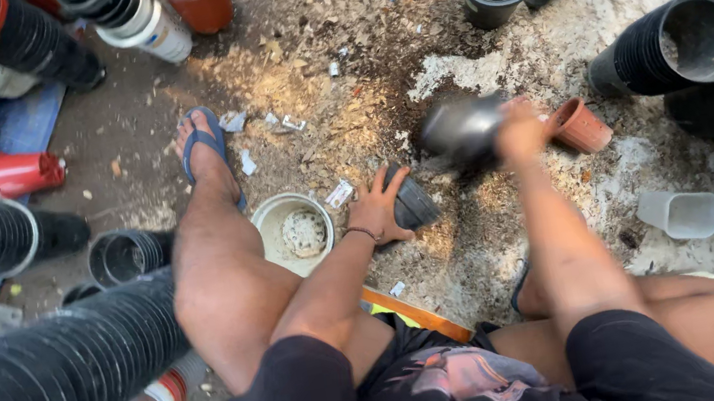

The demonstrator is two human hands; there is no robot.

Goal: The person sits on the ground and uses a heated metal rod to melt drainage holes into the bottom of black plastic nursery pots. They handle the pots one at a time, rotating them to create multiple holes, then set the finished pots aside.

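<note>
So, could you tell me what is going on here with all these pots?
A person sits on dusty ground among stacks of black plastic pots. Their left hand rests on a small black pot lying on its side beside a white pot. Their right hand holds another dark pot, blurred by motion, above the ground near a small terracotta-coloured pot.

Bare dirt ground strewn with dry leaf litter, sunlit in patches, pale crust at right.
</note>
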